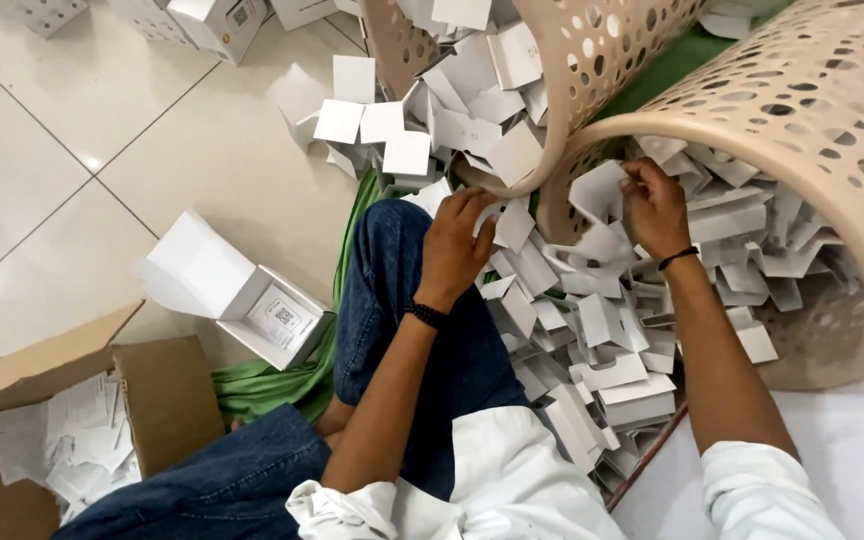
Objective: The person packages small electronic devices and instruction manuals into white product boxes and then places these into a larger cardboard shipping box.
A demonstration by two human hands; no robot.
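Open white box (270, 312) with a square printed label inside lies on the tiled floor (42, 180), left of the knee; brown carton (157, 395) of white paper slips sits at bottom left. 2 beige perforated baskets (832, 110) lie tipped, spilling folded white card inserts (602, 330) over the lap; basket tops cut off by the frame. Left hand (455, 245) rests curled on an insert at the pile's edge, grip unclear. Right hand (655, 205) pinches a white insert (597, 190) at the basket mouth, fingers closed on it.

Two hands (552, 225), two perforated beige baskets (832, 110), one cardboard box (167, 395), countless white cartons (592, 320).
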